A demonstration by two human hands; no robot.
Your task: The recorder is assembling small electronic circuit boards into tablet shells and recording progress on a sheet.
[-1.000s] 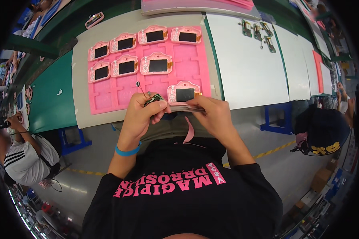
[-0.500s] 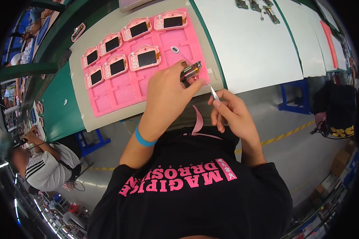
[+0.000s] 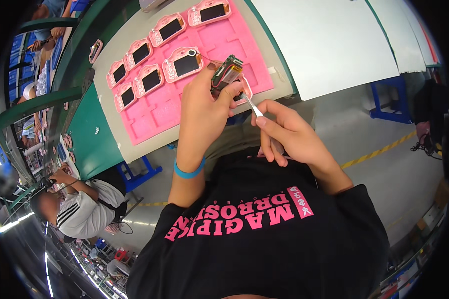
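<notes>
My left hand (image 3: 203, 102) is closed around a half-open pink device whose circuit board (image 3: 229, 67) and flat battery (image 3: 231, 74) face up. Part of its pink shell (image 3: 248, 85) shows beyond my thumb. My right hand (image 3: 289, 130) pinches a pair of metal tweezers (image 3: 253, 106); their tips reach to the device beside my left thumb, and the exact contact is hidden. A small white-rimmed oval piece (image 3: 192, 53), seemingly on a thin wire from the device, lies over one of the pink camera-shaped units (image 3: 183, 65) in the tray.
Beneath my hands is a pink foam tray (image 3: 157, 115) with several pink units with dark screens in its pockets. A grey board (image 3: 279, 74) underlies it. White sheeting (image 3: 334, 45) covers the bench to the right. Another person (image 3: 92, 207) sits at the left.
The device has turned in my left hand, showing more of its board and battery. The oval piece has shifted left onto a unit. The tweezers now reach in lower beside my thumb.
</notes>
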